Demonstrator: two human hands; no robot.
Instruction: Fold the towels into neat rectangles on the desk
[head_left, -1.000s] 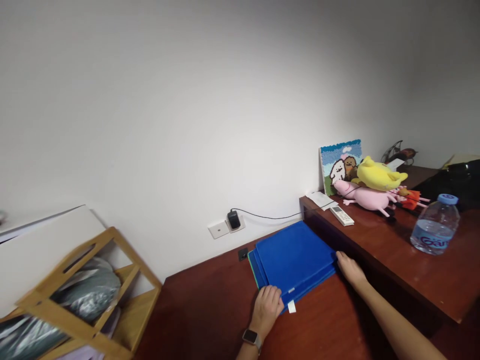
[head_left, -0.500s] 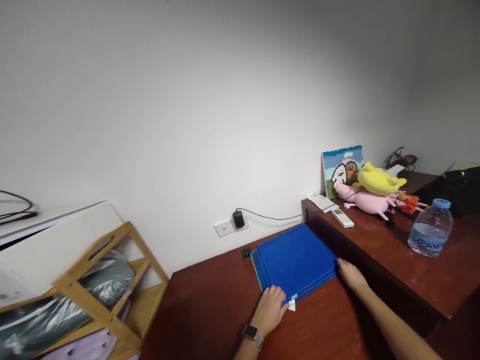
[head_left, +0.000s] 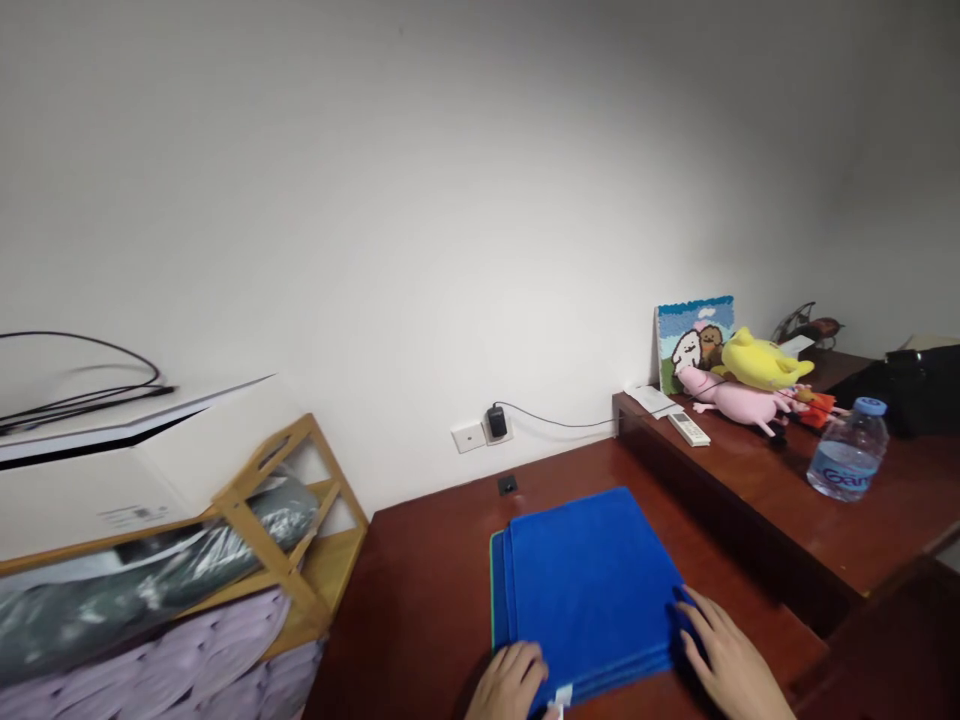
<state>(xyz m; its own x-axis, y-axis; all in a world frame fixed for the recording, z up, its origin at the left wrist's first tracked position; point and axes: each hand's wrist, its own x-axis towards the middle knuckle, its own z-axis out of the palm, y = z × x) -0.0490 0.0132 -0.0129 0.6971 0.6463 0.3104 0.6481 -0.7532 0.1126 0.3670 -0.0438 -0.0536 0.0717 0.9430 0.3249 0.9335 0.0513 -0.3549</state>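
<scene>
A stack of folded blue cloths (head_left: 592, 580), which look like towels, lies on the dark red wooden desk. A strip with green edging shows along its left side, and a white tag (head_left: 563, 694) sticks out at the near edge. My left hand (head_left: 510, 685) is closed over the near left corner, fingers bent on top and thumb by the tag. At the right edge, my right hand (head_left: 727, 655) is open, its fingers apart with the tips against the side of the stack.
A raised desk section (head_left: 810, 510) to the right holds a water bottle (head_left: 847, 455), a remote (head_left: 688, 429), plush toys (head_left: 750, 390) and a dog picture (head_left: 694, 345). Leftward stands a wooden rack (head_left: 300, 520) with a white box (head_left: 150, 480). A black plug (head_left: 496, 421) sits in the wall outlet.
The blue stack has slid toward me, away from the wall and the desk socket, with both hands at its edges. The right hand's fingers have spread. The view has shifted left.
</scene>
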